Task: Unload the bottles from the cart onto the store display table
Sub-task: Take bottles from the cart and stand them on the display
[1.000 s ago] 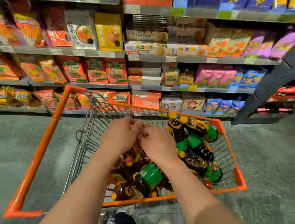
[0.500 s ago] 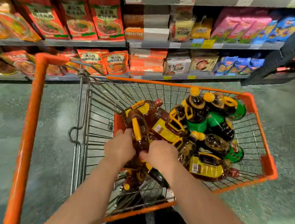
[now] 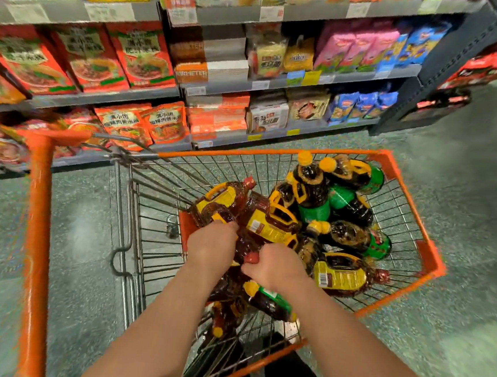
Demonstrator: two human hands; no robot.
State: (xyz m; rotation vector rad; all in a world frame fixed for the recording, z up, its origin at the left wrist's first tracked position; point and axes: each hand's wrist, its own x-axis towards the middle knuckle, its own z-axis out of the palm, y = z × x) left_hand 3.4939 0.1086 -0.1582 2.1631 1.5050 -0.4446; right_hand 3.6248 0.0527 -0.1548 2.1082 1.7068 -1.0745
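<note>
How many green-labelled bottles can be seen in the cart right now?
5 green-labelled bottles: one in the cart's far corner, two just nearer, one by the right side, one under the right hand. Others may be buried.

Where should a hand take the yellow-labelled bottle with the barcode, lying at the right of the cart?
Probably by its narrow neck, just behind the red cap. That barcode bottle lies on its side on top of the pile, cap pointing right toward the cart rim, nothing above it. Coming from above and the right, fingers can wrap the neck rather than the broad slick body.
</note>
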